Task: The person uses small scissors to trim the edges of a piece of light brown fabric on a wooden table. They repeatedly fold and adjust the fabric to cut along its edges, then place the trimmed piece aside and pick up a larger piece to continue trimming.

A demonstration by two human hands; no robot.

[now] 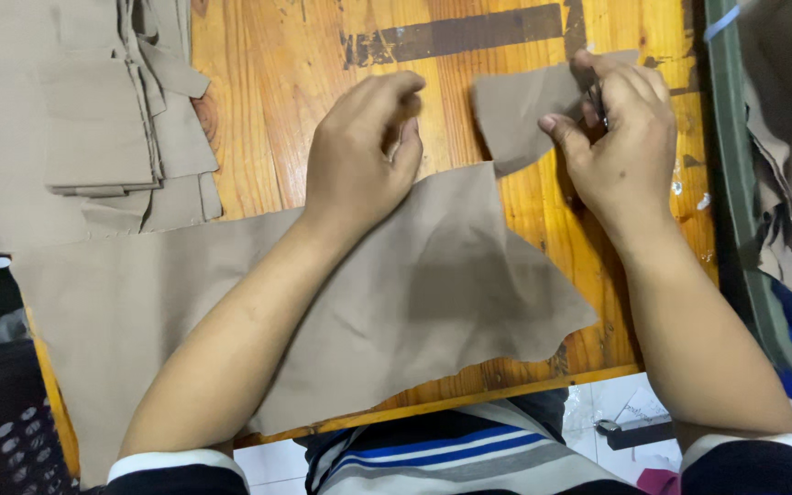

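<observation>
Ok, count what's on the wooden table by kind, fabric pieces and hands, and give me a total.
Large tan cloth: 1
Small tan piece: 1
Stack of tan cut pieces: 1
Hands: 2, left hand resting on the cloth, right hand pinching the small piece
Total: 5

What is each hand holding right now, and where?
Right hand pinches the small tan fabric piece at its right edge. Left hand rests curled on the large tan cloth, holding nothing visible.
</observation>
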